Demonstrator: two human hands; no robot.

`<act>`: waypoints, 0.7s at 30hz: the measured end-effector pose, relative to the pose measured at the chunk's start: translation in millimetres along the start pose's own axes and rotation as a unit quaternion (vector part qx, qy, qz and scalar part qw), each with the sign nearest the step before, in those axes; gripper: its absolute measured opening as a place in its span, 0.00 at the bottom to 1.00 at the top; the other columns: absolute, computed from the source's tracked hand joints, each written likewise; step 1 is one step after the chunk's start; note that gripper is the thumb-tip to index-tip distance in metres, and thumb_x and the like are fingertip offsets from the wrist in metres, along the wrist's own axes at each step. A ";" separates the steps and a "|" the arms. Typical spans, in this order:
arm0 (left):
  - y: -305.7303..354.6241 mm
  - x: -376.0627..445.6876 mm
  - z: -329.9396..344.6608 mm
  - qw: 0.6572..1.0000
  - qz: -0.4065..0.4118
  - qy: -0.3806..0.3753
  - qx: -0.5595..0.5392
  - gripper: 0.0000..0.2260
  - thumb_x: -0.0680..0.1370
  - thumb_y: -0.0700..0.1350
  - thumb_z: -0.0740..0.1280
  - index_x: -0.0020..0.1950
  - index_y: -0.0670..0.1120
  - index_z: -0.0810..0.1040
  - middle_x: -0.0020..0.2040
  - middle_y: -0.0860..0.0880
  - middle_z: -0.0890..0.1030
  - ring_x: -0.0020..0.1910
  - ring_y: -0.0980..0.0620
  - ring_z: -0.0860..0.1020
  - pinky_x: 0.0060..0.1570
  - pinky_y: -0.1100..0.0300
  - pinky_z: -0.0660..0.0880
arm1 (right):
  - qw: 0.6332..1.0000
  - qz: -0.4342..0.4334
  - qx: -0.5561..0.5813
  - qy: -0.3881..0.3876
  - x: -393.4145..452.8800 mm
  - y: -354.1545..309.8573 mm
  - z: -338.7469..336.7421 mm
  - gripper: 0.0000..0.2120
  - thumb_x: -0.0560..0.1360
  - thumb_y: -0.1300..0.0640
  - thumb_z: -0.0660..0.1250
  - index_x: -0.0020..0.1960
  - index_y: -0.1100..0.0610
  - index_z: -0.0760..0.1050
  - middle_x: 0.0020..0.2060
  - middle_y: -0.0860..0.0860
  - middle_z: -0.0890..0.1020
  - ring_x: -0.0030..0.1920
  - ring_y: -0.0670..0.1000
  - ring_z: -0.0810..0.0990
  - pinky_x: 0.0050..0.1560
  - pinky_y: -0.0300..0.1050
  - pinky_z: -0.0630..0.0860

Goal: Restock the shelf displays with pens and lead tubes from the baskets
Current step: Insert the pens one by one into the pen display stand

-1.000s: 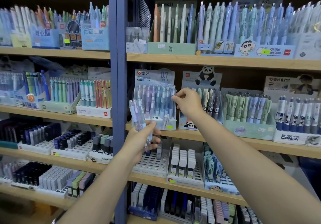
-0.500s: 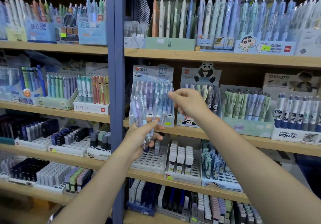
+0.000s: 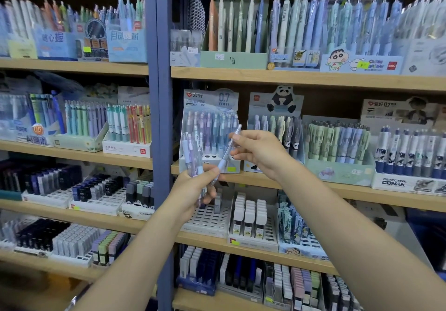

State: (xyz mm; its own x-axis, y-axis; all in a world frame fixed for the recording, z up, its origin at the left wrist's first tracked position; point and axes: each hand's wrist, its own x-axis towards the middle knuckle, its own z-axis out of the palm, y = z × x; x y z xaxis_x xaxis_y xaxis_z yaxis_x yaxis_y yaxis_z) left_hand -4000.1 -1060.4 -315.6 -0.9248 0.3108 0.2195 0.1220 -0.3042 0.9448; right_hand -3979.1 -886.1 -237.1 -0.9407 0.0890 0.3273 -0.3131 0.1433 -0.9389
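A: What does the left hand (image 3: 195,185) hold?

B: It grips a small bunch of pastel pens (image 3: 191,158), fingers and thumb curled round their lower ends, so the pens stand nearly upright just in front of the 0.7 mm display box (image 3: 210,108)

A: And the right hand (image 3: 259,152)?

B: It pinches a single clear pen (image 3: 228,152) between thumb and fingertips. That pen is tilted, its cap up to the right and its tip down by the left thumb, close beside the bunch

A: Where is that display box?

B: It sits on the wooden shelf (image 3: 313,186) just right of the blue upright post (image 3: 158,117), with the panda display box (image 3: 275,108) on its right. It is filled with rows of lilac and blue pens, and both hands hover near its front

A: Anything below the hands?

B: One shelf down, a white slotted tray (image 3: 207,219) with a single dark lead tube (image 3: 218,205) standing in it, beside a tray of white-capped lead tubes (image 3: 249,216)
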 end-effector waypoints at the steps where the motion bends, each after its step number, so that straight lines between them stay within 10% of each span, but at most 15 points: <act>1: -0.3 0.6 -0.3 1.000 -0.001 0.005 0.000 0.02 0.79 0.42 0.70 0.50 0.44 0.79 0.40 0.47 0.85 0.24 0.53 0.71 0.23 0.63 0.65 | 1.000 0.004 0.005 0.000 0.5 0.2 0.7 0.08 0.79 0.59 0.69 0.47 0.64 0.80 0.51 0.61 0.83 0.38 0.50 0.83 0.44 0.42 0.82; 9: -10.1 5.5 -17.2 0.997 -0.045 0.060 0.002 0.11 0.75 0.49 0.76 0.47 0.46 0.76 0.29 0.49 0.73 0.24 0.53 0.66 0.24 0.63 0.64 | 0.992 -0.056 -0.007 0.117 11.2 -17.3 -2.3 0.09 0.80 0.59 0.67 0.58 0.60 0.81 0.46 0.56 0.85 0.42 0.51 0.84 0.48 0.44 0.83; 21: -5.3 8.0 -9.2 0.997 -0.072 -0.032 0.011 0.09 0.81 0.48 0.68 0.48 0.44 0.72 0.31 0.50 0.73 0.27 0.55 0.66 0.23 0.65 0.62 | 0.964 -0.120 -0.140 0.191 26.0 -20.0 -17.9 0.09 0.81 0.59 0.66 0.44 0.50 0.80 0.36 0.49 0.82 0.36 0.46 0.81 0.48 0.47 0.84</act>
State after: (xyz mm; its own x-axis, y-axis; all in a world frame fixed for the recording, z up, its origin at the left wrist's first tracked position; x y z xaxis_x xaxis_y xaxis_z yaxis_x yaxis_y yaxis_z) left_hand -4011.4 -1064.6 -321.1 -0.9088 0.4065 0.0946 -0.0028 -0.2326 0.9726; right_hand -3995.0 -869.0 -207.9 -0.7130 0.3688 0.5963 -0.4176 0.4597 -0.7837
